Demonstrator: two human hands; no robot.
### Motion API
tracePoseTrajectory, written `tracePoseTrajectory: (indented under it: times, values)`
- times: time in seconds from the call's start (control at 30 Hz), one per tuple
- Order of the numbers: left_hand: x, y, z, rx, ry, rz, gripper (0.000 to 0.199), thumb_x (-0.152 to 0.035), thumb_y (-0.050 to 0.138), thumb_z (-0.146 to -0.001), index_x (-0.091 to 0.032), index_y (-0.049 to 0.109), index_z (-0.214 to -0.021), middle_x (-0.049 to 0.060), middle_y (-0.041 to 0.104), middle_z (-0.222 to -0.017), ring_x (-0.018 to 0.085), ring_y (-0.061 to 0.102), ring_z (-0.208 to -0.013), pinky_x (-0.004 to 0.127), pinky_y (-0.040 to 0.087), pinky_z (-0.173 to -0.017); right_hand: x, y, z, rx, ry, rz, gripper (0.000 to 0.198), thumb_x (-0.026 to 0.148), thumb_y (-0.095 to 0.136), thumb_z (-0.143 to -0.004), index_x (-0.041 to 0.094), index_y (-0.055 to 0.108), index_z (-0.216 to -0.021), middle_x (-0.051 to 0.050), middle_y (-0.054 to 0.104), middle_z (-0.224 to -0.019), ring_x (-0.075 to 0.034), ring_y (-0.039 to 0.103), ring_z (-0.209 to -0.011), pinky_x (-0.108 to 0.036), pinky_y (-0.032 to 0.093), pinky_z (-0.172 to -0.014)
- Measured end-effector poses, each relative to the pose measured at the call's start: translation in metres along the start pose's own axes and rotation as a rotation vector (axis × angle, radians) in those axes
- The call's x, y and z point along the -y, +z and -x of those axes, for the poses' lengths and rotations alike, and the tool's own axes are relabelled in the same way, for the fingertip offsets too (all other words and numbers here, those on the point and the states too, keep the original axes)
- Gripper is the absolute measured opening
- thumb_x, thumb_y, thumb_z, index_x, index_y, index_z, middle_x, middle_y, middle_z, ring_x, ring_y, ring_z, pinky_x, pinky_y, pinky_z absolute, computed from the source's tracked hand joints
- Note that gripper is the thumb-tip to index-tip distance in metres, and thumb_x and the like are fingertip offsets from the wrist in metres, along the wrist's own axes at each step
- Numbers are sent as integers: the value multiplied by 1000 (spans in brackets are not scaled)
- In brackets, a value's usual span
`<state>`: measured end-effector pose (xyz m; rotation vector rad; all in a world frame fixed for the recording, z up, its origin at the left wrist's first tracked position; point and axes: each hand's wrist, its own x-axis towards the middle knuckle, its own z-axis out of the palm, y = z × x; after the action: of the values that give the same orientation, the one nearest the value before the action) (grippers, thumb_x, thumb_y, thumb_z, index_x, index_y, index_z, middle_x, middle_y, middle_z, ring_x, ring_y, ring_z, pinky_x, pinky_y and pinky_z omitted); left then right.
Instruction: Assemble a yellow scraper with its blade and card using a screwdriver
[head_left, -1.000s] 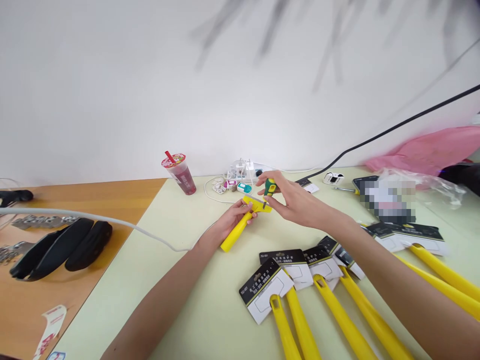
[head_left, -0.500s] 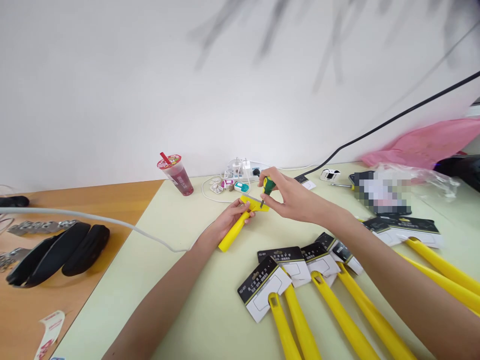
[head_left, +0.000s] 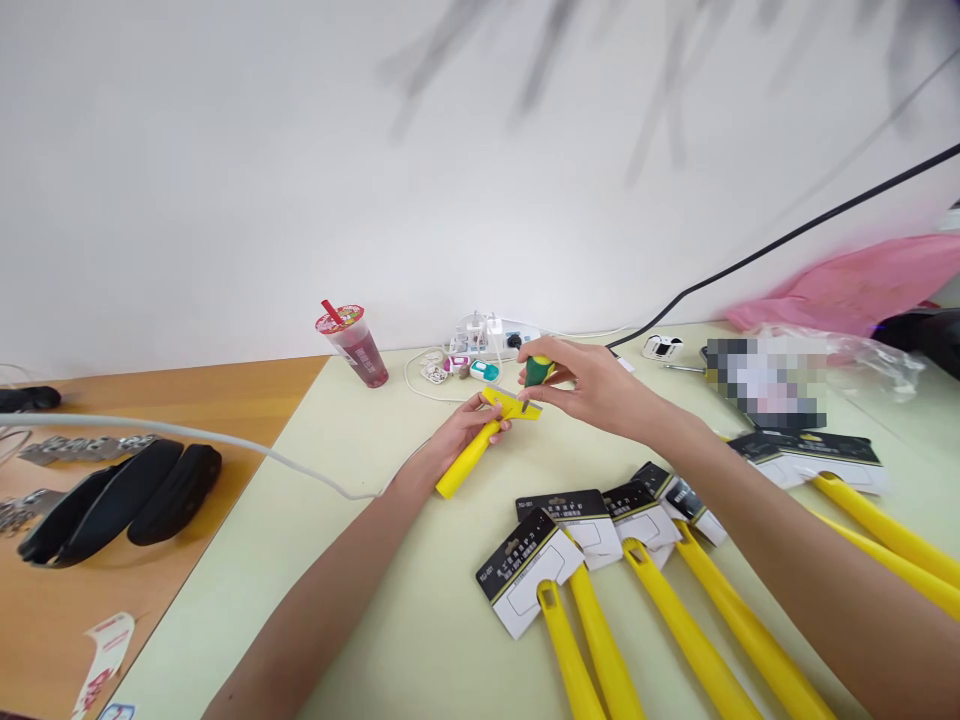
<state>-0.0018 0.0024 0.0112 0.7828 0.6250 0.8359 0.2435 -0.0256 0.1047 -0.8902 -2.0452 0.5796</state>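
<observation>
**Screwdriver tips over onto the scraper head**

The left hand has its fingers wrapped around the yellow scraper, handle slanting down toward the worktop, head lifted at the far end. The right hand pinches the green-handled screwdriver, fingers clamped on the grip, and here is the change: half a second back the tool stood steeper with its tip down on the head; now it lies flatter, the hand rolled over the top of it, the shaft low across the scraper's yellow head. The scraper itself has barely shifted, held mid-worktop, clear of the surface at the head end. My read: the driving at the head goes on, the wrist mid-turn rather than pulling away.

Near the person, a fan of packaged scrapers with black-and-white cards lies untouched. Farther off stands a red drink cup, beside a power strip by the wall. Black pads rest on the wooden side.
</observation>
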Motion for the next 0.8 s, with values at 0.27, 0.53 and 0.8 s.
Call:
tracePoseTrajectory:
  times: [0.27,0.53,0.8]
  values:
    - [-3,12,7,-34,59,-59,55,-22,105,-69,-19,68,-110,4,73,-101,13,71,-76,21,46,-55,16,-6,1,30,-126,229,27,35,70,-107,28,72,-133,-11,83,-124,-28,81,-100,-45,66,-91]
    - [-47,70,34,-98,314,-95,57,-30,107,-70,-20,67,-109,1,71,-102,11,68,-79,21,44,-56,74,-31,13,-130,-364,382,28,17,58,-111,33,72,-130,-6,86,-119,-25,82,-91,-37,62,-76]
    - [-76,143,61,-200,589,-308,57,-48,104,-77,-22,63,-107,6,79,-103,19,76,-82,27,50,-59,117,-71,32,-323,-500,373,43,11,64,-106,42,74,-134,-2,88,-119,-32,85,-108,-52,71,-90]
